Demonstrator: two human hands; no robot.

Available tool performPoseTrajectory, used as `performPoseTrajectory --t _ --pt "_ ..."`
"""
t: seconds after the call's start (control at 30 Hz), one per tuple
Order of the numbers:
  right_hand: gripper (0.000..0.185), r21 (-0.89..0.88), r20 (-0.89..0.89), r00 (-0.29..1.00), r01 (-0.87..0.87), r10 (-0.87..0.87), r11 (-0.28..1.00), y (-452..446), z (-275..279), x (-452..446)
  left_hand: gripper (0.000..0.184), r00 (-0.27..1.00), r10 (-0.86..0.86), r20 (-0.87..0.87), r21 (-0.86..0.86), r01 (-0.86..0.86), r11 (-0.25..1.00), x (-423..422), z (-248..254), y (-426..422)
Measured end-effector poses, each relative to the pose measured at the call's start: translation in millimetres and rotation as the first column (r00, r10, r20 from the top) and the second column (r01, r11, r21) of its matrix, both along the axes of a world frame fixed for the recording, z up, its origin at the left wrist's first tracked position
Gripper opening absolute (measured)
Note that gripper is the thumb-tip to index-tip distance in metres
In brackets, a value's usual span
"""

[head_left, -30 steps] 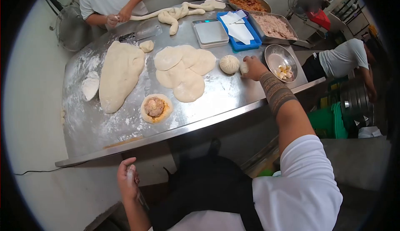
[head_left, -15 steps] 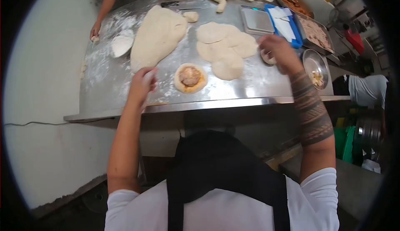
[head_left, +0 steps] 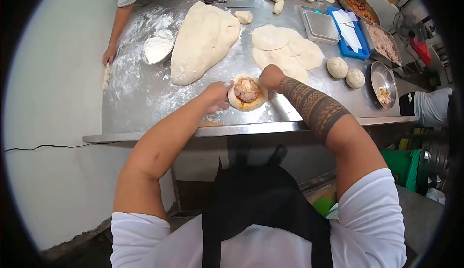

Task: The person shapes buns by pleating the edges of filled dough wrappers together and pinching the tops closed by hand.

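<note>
A round dough wrapper [head_left: 257, 105] lies on the metal table near its front edge, topped with a mound of meat filling [head_left: 247, 90] and some orange sauce. Its left rim is held by my left hand [head_left: 218, 96], with the thumb on the edge and the fingers curled beside it. My right hand [head_left: 271, 77] is closed at the upper right rim, its fingertips partly hidden. Just behind it, flat dough rounds [head_left: 270, 38] overlap one another. Two pleated buns [head_left: 337, 67] sit to the right, beyond my right forearm.
A large dough slab [head_left: 203, 43] and a flour bowl [head_left: 158, 47] are at the left. Back right stand a scale [head_left: 320, 25], a blue tray [head_left: 355, 50], a meat tray [head_left: 382, 41] and a steel bowl [head_left: 377, 82]. A co-worker's hand [head_left: 109, 55] touches small dough pieces.
My right hand has left the bun at the right and come to the filled wrapper. My left hand has moved right onto its rim. The view has shifted, and both buns now show.
</note>
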State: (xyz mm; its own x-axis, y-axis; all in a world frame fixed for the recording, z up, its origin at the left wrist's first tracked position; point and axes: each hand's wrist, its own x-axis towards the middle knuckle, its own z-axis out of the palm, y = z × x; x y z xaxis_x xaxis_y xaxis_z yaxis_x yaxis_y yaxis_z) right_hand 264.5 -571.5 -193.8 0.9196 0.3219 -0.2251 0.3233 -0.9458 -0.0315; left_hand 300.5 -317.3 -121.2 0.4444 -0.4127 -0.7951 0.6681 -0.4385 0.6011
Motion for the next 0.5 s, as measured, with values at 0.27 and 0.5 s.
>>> performPoseTrajectory --t 0.27,0.5 --pt "0.014 0.084 -0.113 0.992 0.062 -0.052 0.995 6 -11 -7 0.080 0.998 0.020 -0.062 -0.054 -0.024 0.998 -2 11 -12" --pt "0.009 0.185 -0.239 0.970 0.083 -0.037 0.979 8 9 -13 0.075 0.988 0.082 -0.131 -0.198 -0.107 0.974 -5 4 -14"
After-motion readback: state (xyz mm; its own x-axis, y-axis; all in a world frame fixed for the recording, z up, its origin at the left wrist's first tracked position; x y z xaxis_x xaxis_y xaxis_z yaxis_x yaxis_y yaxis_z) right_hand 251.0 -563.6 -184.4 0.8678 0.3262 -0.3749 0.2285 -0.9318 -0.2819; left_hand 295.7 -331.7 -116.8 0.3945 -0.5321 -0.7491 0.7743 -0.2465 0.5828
